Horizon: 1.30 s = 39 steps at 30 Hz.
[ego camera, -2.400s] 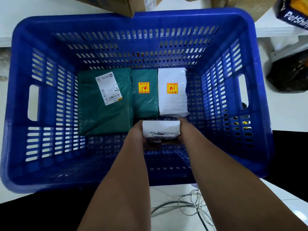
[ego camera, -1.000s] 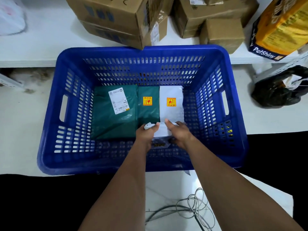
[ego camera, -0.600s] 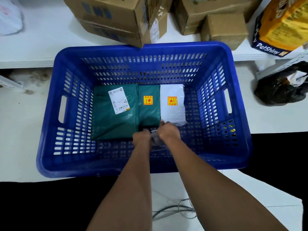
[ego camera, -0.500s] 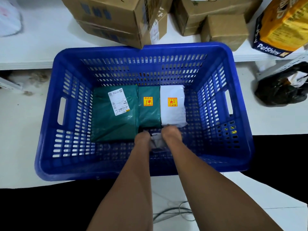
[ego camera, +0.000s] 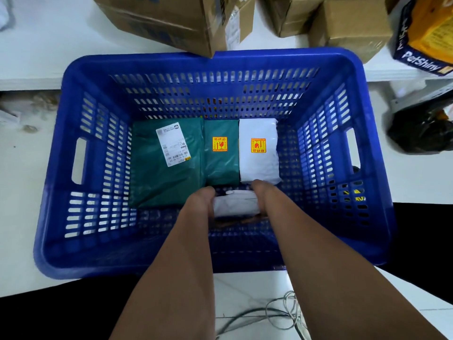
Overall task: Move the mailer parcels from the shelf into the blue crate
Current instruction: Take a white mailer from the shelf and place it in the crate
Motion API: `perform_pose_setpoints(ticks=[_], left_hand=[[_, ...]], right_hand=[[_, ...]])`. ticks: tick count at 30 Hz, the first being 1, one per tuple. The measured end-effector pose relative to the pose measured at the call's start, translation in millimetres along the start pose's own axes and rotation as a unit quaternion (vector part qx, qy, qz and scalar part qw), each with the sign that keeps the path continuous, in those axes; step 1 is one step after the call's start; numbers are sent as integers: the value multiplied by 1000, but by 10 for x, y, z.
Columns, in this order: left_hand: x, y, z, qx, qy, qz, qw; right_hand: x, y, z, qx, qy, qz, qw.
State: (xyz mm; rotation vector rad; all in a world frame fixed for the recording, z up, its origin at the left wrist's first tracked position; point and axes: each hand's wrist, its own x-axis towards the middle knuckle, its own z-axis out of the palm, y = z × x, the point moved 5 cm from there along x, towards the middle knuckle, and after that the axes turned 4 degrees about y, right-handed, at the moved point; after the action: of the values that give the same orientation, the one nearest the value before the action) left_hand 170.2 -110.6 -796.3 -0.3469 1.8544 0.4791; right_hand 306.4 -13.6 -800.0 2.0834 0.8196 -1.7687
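Reaching down into the blue crate (ego camera: pixel 73 251), left hand (ego camera: pixel 199 202) and right hand (ego camera: pixel 263 196) clamped on opposite ends of a small white mailer parcel (ego camera: pixel 235 204), fingers hidden beneath it. Parcel low over the crate floor, toward the near wall, just in front of three parcels lying side by side: large green mailer (ego camera: pixel 159 182) with shipping label, narrow green mailer (ego camera: pixel 220 165), white mailer (ego camera: pixel 259 163). Cardboard boxes (ego camera: pixel 171 18) on the shelf past the far rim.

Single head view, looking steeply down, close above blue crate (ego camera: pixel 362 77)
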Motion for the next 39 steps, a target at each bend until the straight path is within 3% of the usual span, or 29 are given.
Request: perform_pose_setpoints(ticks=[9, 11, 16, 20, 24, 26, 32, 39], left_hand=[[303, -125, 6, 40, -2, -14, 999], [301, -126, 19, 44, -13, -15, 999], [-61, -160, 40, 58, -82, -54, 994], [-296, 90, 69, 56, -82, 31, 995], [-483, 354, 95, 42, -42, 145, 988], [-509, 422, 69, 41, 1, 218, 975], [-403, 563, 86, 53, 73, 332, 939], [35, 843, 117, 120, 171, 372, 904]], right_hand=[[412, 142, -63, -118, 31, -2, 993], [365, 125, -37, -117, 7, 1, 993], [45, 107, -113, -239, -15, -34, 970], [-257, -19, -264, -99, 0, -60, 993], [-365, -298, -353, -39, 80, -164, 983], [-338, -329, -364, -39, 115, -190, 974], [-201, -551, -323, -102, 203, -274, 935], [88, -928, -153, -139, 226, -290, 920]])
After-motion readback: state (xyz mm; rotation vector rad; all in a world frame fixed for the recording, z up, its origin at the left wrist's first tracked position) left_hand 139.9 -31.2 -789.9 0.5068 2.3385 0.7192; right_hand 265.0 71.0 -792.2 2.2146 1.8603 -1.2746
